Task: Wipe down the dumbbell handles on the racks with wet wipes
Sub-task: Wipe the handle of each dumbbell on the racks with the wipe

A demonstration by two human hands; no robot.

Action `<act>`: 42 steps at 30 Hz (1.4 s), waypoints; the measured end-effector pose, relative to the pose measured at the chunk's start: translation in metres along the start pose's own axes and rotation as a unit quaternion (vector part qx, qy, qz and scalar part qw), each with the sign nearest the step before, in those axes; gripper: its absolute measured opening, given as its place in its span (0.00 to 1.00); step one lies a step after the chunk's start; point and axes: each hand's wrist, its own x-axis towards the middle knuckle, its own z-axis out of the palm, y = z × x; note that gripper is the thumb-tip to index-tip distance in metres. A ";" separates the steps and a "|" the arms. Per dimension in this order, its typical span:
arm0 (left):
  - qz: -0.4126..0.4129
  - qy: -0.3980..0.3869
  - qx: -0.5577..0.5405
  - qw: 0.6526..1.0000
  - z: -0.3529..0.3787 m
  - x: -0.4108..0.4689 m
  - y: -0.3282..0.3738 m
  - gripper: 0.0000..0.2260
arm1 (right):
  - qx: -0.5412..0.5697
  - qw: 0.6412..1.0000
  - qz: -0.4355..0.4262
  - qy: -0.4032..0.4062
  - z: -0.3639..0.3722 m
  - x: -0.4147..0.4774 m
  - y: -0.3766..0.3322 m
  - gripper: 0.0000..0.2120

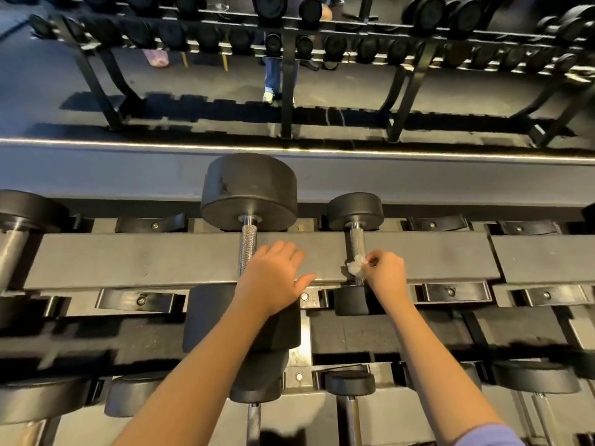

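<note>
Two black dumbbells lie across the top rail of the rack (128, 262). The large dumbbell (249, 191) has a knurled steel handle (248, 246). The small dumbbell (354, 210) to its right has a shorter handle (356, 241). My right hand (384, 272) pinches a crumpled white wet wipe (355, 265) against the near end of the small dumbbell's handle. My left hand (277, 278) rests flat with straight fingers on the rail, just right of the large dumbbell's handle, holding nothing.
More dumbbells sit on the lower tier (349, 384) and at the left end (22, 214). A mirror behind shows a long rack (289, 33) of dumbbells and a person's legs (273, 75). Empty saddles (450, 291) flank the two dumbbells.
</note>
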 end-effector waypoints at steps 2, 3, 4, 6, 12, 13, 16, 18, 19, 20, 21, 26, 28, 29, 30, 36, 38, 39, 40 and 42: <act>0.002 -0.005 -0.003 1.000 0.000 0.000 0.000 0.30 | 0.011 1.000 0.001 0.011 0.001 0.001 -0.002 0.05; 0.002 -0.007 -0.005 1.000 0.000 0.001 0.000 0.30 | 0.018 1.000 -0.001 0.021 0.000 0.003 -0.004 0.04; 0.000 -0.008 -0.009 1.000 0.000 0.001 -0.001 0.31 | 0.029 0.999 -0.003 0.031 0.000 0.006 -0.007 0.04; -0.002 -0.005 -0.013 1.000 0.000 0.002 -0.001 0.31 | 0.055 0.998 -0.012 0.040 -0.003 0.013 -0.012 0.04; -0.002 -0.009 -0.016 1.000 0.000 0.001 -0.001 0.30 | 0.046 0.999 -0.008 0.001 -0.007 0.005 -0.001 0.05; -0.002 -0.009 -0.017 1.000 0.000 0.001 0.000 0.31 | 0.039 0.999 -0.006 -0.006 -0.007 0.002 0.003 0.05; -0.005 -0.011 -0.016 1.000 -0.002 0.002 0.000 0.32 | 0.032 0.999 -0.001 -0.020 -0.007 0.003 0.001 0.05; -0.007 -0.012 -0.015 1.000 -0.003 0.001 0.001 0.31 | 0.041 0.999 0.009 -0.017 -0.005 0.007 -0.007 0.08; -0.009 -0.015 -0.013 1.000 -0.003 0.001 0.001 0.30 | 0.044 0.999 0.012 -0.011 -0.003 0.007 -0.009 0.09; -0.009 -0.019 -0.010 1.000 -0.004 0.001 0.001 0.29 | 0.042 0.999 0.014 -0.004 -0.001 0.007 -0.010 0.10; -0.009 -0.025 -0.006 1.000 -0.004 0.001 0.001 0.28 | 0.038 0.999 0.012 0.004 0.001 0.007 -0.011 0.10; -0.014 -0.046 -0.005 0.999 -0.007 0.004 0.001 0.25 | 0.078 0.994 -0.001 0.082 -0.007 0.022 -0.006 0.06; -0.016 -0.049 -0.003 0.999 -0.009 0.004 0.002 0.25 | 0.102 0.987 -0.030 0.121 -0.009 0.033 -0.012 0.07; -0.016 -0.049 -0.002 0.999 -0.009 0.004 0.002 0.25 | 0.098 0.988 -0.045 0.114 -0.007 0.036 -0.016 0.07; -0.016 -0.049 -0.002 0.999 -0.010 0.003 0.002 0.25 | 0.085 0.990 -0.057 0.093 -0.003 0.037 -0.018 0.07; -0.019 -0.054 -0.008 0.998 -0.010 0.003 0.003 0.25 | 0.009 0.995 -0.097 0.028 0.001 0.019 0.000 0.07; -0.021 -0.049 -0.015 0.998 -0.009 0.002 0.003 0.26 | -0.002 0.996 -0.093 0.008 0.000 0.011 0.008 0.07; -0.022 -0.045 -0.015 0.999 -0.009 0.002 0.003 0.29 | -0.004 0.996 -0.091 0.003 0.001 0.008 0.009 0.07; -0.020 -0.040 -0.012 0.999 -0.010 0.001 0.003 0.32 | -0.001 0.996 -0.089 0.006 0.001 0.007 0.008 0.07; -0.015 -0.034 -0.008 0.999 -0.011 0.001 0.003 0.35 | 0.025 0.996 -0.078 0.036 0.003 0.015 0.000 0.05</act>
